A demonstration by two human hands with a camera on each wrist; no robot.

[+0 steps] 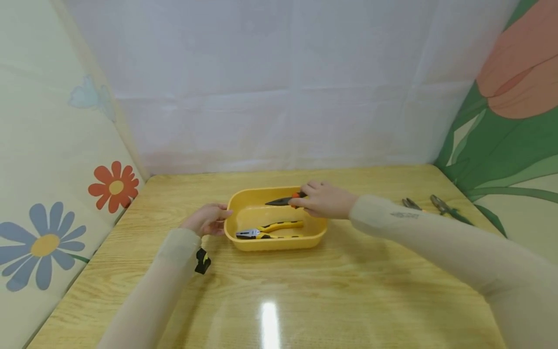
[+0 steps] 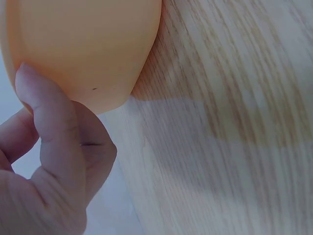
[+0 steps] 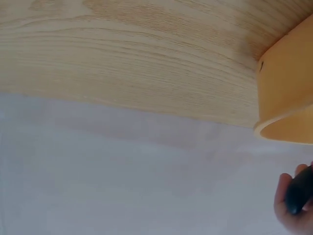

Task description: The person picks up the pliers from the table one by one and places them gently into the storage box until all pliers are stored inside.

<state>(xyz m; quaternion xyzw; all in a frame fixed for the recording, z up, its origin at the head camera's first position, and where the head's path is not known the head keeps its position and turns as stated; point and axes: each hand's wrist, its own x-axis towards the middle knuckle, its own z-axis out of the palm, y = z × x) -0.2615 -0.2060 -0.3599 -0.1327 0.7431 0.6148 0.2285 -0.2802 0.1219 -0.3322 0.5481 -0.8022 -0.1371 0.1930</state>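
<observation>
The tray (image 1: 255, 215) is resting on the tabletop (image 1: 348, 300), about midway between the left and right edges and nearer the far edge. The left hand (image 1: 209, 220) is pinching the tray's left end at the rim between thumb and fingers. The right hand (image 1: 327, 198) is grasping the long-nose pliers (image 1: 283, 201) by the handles at the tray's far right corner, the nose pointing left across the tray. Whether the nose is touching the tray, one cannot tell. The yellow pliers (image 1: 276, 226) are lying inside the tray along its near side, head toward the left end. Near the tabletop's far right corner, a grey tool (image 1: 410, 203) and a green tool (image 1: 451, 209) are lying apart, the green one nearer the right edge.
</observation>
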